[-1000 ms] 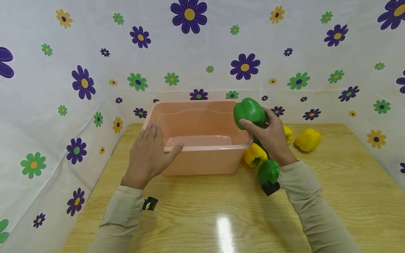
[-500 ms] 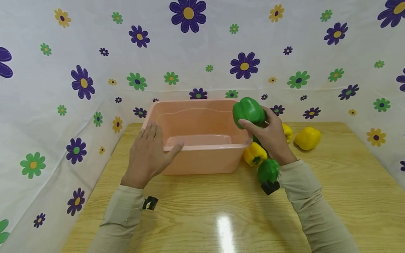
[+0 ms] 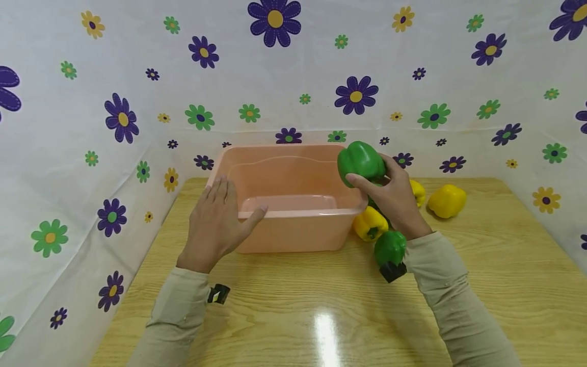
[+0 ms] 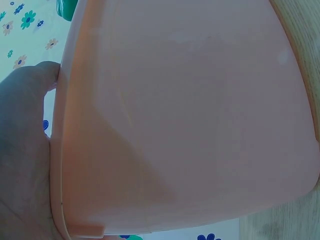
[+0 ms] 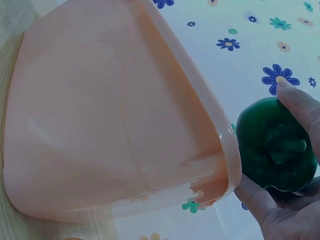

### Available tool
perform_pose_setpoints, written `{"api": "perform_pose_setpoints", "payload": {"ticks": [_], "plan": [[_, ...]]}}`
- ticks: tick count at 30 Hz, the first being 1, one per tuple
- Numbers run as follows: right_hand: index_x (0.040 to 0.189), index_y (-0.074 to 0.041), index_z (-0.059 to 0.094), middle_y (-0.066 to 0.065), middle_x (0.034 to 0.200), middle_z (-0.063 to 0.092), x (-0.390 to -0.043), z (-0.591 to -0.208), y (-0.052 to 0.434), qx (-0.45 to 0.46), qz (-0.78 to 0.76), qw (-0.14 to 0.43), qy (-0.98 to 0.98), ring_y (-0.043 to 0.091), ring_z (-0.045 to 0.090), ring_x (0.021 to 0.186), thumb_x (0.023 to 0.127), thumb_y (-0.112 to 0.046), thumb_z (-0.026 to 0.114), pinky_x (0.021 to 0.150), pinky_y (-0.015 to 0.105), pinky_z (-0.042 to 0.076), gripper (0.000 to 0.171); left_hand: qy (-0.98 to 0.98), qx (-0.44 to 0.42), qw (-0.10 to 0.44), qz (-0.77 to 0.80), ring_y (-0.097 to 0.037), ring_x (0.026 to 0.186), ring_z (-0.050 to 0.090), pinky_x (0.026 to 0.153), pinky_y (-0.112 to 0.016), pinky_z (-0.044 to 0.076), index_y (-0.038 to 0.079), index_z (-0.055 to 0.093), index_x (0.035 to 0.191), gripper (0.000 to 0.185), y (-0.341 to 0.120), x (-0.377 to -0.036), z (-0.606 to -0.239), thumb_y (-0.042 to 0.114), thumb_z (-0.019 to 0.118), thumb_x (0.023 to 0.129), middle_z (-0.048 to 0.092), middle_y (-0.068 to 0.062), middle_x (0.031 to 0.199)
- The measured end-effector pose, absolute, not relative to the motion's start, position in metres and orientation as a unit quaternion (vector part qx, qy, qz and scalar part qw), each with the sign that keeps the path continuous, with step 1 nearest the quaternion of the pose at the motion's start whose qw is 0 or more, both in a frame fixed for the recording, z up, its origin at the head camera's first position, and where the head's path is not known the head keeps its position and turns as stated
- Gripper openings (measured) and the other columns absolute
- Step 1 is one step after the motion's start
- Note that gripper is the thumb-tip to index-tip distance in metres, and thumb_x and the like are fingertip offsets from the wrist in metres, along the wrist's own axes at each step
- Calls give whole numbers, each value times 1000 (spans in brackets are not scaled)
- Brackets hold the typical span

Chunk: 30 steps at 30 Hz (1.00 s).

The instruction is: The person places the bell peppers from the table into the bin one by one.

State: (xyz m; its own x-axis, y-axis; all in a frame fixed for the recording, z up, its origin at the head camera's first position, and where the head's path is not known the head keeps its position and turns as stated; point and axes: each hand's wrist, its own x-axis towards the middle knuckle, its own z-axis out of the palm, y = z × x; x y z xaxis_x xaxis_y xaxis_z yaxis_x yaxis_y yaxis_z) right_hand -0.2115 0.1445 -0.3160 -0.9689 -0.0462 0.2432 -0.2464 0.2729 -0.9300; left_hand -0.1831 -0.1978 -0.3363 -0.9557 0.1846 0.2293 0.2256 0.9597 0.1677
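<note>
A white cloth [image 3: 275, 71] printed with purple, green and orange flowers walled in the back and both sides. Before it spread a wood-grained tabletop [image 3: 270, 285], with a bright streak of reflected light near its front edge. A peach plastic basin [image 3: 293, 233] stood upright toward the back. Two beige sleeves [image 3: 440, 280] reached in from below, and the hands were well apart. The left hand [image 3: 213, 224] lay with straight fingers on the basin's left rim, its thumb spread toward the front rim. The right hand [image 3: 394, 196] gripped a green pepper [image 3: 359, 160], thumb in front, holding it raised at the basin's right rim; whether pepper and rim touched was unclear. Below that hand, a yellow pepper [image 3: 370, 223] and a second green pepper [image 3: 390, 245] lay beside the basin; farther right sat another yellow pepper [image 3: 447, 201].
</note>
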Motion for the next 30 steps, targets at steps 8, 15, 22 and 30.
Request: {"api": "perform_pose_setpoints", "payload": {"ticks": [8, 15, 22, 30], "plan": [[152, -8, 42, 12, 138, 53, -212, -315, 145, 96, 591, 82, -796, 30, 55, 116, 90, -35, 78, 102, 45, 50, 76, -983, -106, 113, -97, -42, 151, 19, 124, -52, 13, -15, 26, 153, 108, -198, -183, -336, 76, 35, 95, 25, -31, 160], [152, -8, 42, 13, 139, 54, -213, -314, 145, 107, 587, 77, -799, 30, 56, 116, 90, -33, 78, 103, 47, 49, 75, -982, -109, 118, -94, -43, 151, 21, 124, -52, 14, -15, 27, 152, 108, -198, -183, -335, 76, 36, 95, 26, -32, 159], [154, -9, 39, 14, 138, 54, -214, -313, 146, 116, 574, 67, -808, 31, 56, 114, 90, -33, 78, 102, 48, 49, 78, -983, -107, 114, -94, -42, 151, 20, 124, -52, 14, -15, 26, 152, 108, -198, -183, -336, 76, 35, 95, 25, -32, 160], [154, -9, 40, 13, 137, 54, -213, -311, 145, 123, 571, 62, -809, 31, 57, 113, 89, -31, 79, 100, 45, 50, 78, -984, -104, 108, -98, -42, 151, 19, 124, -51, 13, -15, 26, 153, 108, -197, -183, -336, 76, 36, 95, 24, -31, 161]]}}
